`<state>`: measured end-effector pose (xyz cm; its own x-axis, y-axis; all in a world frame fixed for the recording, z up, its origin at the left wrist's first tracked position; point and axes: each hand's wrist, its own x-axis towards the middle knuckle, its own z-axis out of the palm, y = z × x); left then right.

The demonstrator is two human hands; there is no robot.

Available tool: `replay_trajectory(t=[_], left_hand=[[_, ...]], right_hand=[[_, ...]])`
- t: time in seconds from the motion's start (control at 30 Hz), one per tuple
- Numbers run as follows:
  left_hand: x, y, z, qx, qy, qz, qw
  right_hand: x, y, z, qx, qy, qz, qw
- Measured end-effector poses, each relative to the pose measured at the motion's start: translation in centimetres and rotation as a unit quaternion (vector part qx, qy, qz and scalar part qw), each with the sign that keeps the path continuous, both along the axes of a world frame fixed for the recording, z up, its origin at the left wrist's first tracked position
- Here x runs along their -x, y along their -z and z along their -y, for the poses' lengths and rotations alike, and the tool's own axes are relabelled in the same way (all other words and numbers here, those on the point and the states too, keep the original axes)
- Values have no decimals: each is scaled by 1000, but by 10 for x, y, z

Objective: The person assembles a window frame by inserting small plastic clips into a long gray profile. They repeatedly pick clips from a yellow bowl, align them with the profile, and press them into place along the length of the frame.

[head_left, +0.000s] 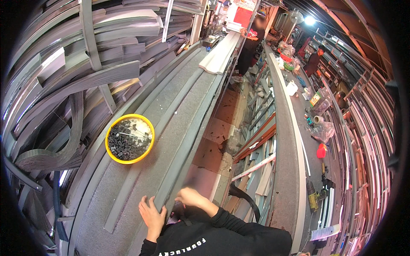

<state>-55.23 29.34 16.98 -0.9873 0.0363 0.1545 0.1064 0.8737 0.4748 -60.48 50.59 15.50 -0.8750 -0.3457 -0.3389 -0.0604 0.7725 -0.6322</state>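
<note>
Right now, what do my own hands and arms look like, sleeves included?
Your left hand and right hand wear no gloves. The long sleeves are black, like the rest of the top, which carries white lettering.

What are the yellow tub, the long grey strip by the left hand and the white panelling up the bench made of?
Yellow tub: probably plastic, judging by its bright, even, slightly shiny rim. Long grey strip by the left hand: matte, with clean edges; perhaps coated metal or plastic. White panelling: smooth, light-catching, with lengthwise ridges; plastic or painted metal, hard to tell.
</note>
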Motion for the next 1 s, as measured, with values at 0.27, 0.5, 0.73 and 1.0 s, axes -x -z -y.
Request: replay_trajectory(t=[0.27, 0.5, 0.73, 1.0], left_hand=[[0, -2, 0, -1, -3, 10, 1000], [0, -3, -1, -5, -3, 9, 1000], [0, 0, 0, -6, -2, 7, 1000], [0, 1, 0, -9, -2, 6, 1000]], right_hand=[[-1, 3, 0, 1, 0, -22, 1000], [0, 0, 0, 3, 3, -2, 1000], [0, -2, 0, -3, 5, 6, 1000], [1, 0, 0, 0, 4, 15, 1000]])
